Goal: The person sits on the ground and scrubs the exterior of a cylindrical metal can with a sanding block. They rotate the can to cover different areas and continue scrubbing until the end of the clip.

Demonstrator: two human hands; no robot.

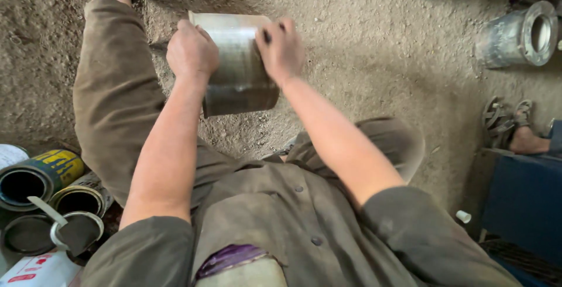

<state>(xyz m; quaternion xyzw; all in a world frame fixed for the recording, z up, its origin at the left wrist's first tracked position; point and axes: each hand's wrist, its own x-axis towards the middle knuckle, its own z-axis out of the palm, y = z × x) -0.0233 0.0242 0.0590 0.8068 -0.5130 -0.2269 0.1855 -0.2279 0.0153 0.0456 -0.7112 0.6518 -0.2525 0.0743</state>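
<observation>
**A:** Between the knees, over bare dirt floor [363, 47] — metal cylinder [240, 67], dull grey, darker band at the near end. Is it on the ground or held up?

**B:** Cannot tell for certain. The near end sits low, close to the dirt, between the outstretched left leg [111, 88] and the bent right one. Long axis runs away from the body, far end tipped slightly to the left in the head view.

**A:** Hands?

**B:** Left hand [192, 50] is closed over the left flank of the cylinder, near the far end, knuckles up, fingers wrapped out of sight. Right hand [282, 50] lies on the right flank at about the same height, palm pressed down, fingertips dark with grime. Both touching it, one each side, so the cylinder sits squarely between them.

**A:** Which is nearer?

**B:** Neither; both are on it. The left has the firmer wrap, the right looks flatter, more a press than a clamp.

**A:** Surroundings?

**B:** Open paint tins [41, 176] by the left hip, one with a scoop [64, 228] resting in it. A second metal cylinder [518, 35] lies on its side, well apart, upper right. Another person's sandalled foot [515, 126] beside a blue box [524, 199], right edge.
</observation>
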